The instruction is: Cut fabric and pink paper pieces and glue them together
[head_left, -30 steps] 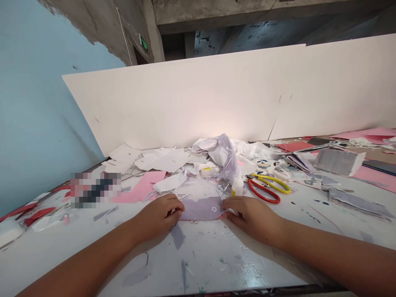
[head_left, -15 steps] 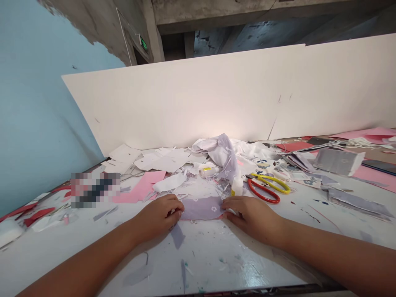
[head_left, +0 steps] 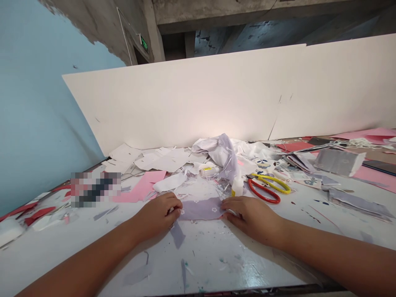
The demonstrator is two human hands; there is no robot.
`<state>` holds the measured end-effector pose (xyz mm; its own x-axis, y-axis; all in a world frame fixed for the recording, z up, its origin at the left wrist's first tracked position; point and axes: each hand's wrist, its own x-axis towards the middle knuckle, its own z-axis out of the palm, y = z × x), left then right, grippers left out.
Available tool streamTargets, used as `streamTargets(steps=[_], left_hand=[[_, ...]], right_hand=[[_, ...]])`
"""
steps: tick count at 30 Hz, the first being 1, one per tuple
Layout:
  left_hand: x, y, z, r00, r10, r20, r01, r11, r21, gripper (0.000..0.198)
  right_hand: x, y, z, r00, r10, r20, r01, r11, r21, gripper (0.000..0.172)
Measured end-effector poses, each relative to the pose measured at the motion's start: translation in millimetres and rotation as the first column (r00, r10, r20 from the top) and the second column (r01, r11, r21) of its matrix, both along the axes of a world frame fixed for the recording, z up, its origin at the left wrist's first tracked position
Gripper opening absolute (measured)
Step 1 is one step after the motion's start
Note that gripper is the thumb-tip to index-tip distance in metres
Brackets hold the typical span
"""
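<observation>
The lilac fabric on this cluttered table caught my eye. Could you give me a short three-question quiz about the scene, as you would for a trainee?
1. Which is nearer the scissors with red and yellow handles: the left hand or the right hand?
2. True or false: the lilac fabric with small white flowers lies between the two hands.
3. What colour is the paper beyond the left hand? A) pink B) green C) yellow

Key: 1. the right hand; 2. true; 3. A
</observation>
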<state>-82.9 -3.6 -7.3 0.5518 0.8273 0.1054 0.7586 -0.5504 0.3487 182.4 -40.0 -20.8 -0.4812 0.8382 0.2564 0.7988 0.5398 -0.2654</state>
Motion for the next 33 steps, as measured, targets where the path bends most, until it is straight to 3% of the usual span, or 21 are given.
streamTargets(steps=[8, 17, 33], left_hand=[[1.5, 1.6, -1.3, 0.986, 0.164, 0.036, -0.165, 0.986, 0.018, 0.024], [2.5, -0.1, -7.8, 0.99, 0.135, 0.036, -0.133, 0.99, -0.034, 0.031], [-1.1, -2.0, 0.4, 0.998, 0.054, 0.018, -0.052, 0.996, -0.071, 0.03]], right_hand=[[0.3, 0.8, -2.2, 1.0, 0.012, 0.015, -0.013, 1.0, 0.02, 0.025], [0.0, 1.1, -3.7, 0.999, 0.018, 0.032, -0.019, 0.999, 0.032, 0.026], [0.5, 0.1, -0.9, 0.999, 0.049, 0.0, -0.049, 0.998, 0.036, 0.025]])
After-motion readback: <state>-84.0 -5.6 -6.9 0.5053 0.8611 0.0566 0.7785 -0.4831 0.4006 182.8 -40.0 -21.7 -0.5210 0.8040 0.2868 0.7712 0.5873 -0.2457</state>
